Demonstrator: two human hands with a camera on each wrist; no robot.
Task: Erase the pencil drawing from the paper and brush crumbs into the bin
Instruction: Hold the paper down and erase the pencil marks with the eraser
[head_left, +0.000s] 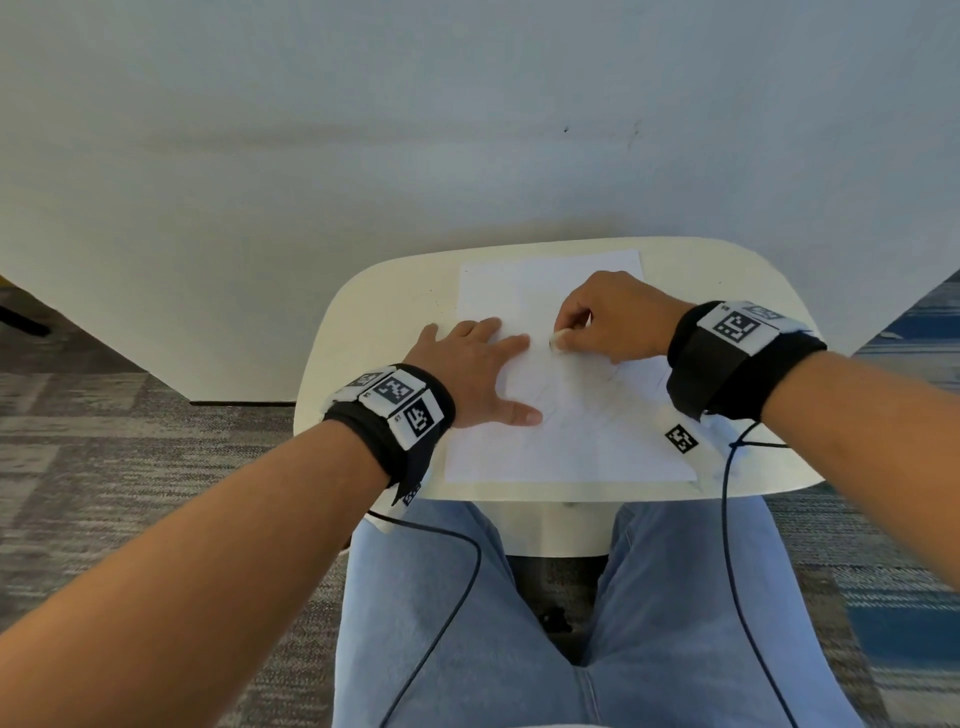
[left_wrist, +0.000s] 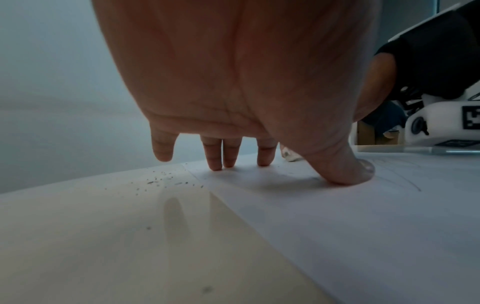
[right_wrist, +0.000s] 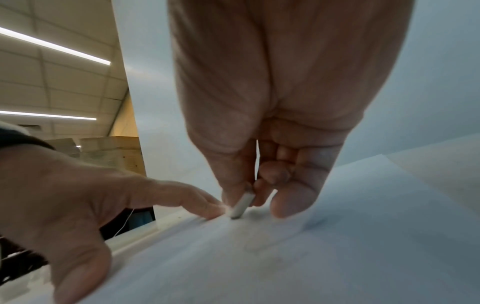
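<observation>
A white sheet of paper with faint pencil lines lies on the small cream table. My left hand lies flat on the paper's left part, fingers straight and spread, thumb pressing down. My right hand pinches a small white eraser between thumb and fingers, its tip on the paper just right of the left forefinger. The right wrist view shows the eraser tilted, touching the paper. Dark eraser crumbs lie on the table left of the paper. No bin is visible.
A pale wall stands right behind the table. My legs in blue jeans are under the table's near edge. Black cables hang from both wrist bands. Grey and blue carpet surrounds the table.
</observation>
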